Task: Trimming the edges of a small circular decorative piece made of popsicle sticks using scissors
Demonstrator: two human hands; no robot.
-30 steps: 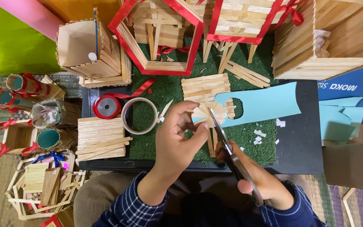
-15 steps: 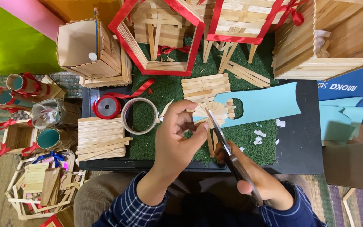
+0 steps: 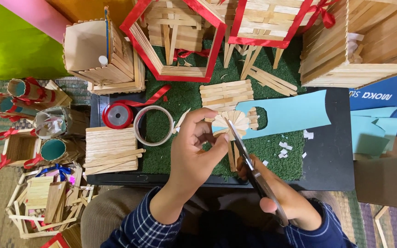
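Left hand: the left hand [image 3: 194,154] pinches a small fan of craft sticks [image 3: 230,123] backed with light-blue paper [image 3: 295,112], above the front edge of the black table [image 3: 331,156].
Right hand: the right hand [image 3: 276,193] is closed around the handles of the scissors [image 3: 249,165]; blades narrowly parted at the fan's lower edge.
Cut line: seemingly the paper where it meets the sticks; the blade tips hide it.
Doing it well: short snips, turning the fan with the pinching fingers and keeping them behind the blades.
Nearby: tape ring [image 3: 153,125] and red ribbon spool [image 3: 118,115] near the table's left edge; paper scraps [image 3: 283,149] on the green turf [image 3: 180,98].
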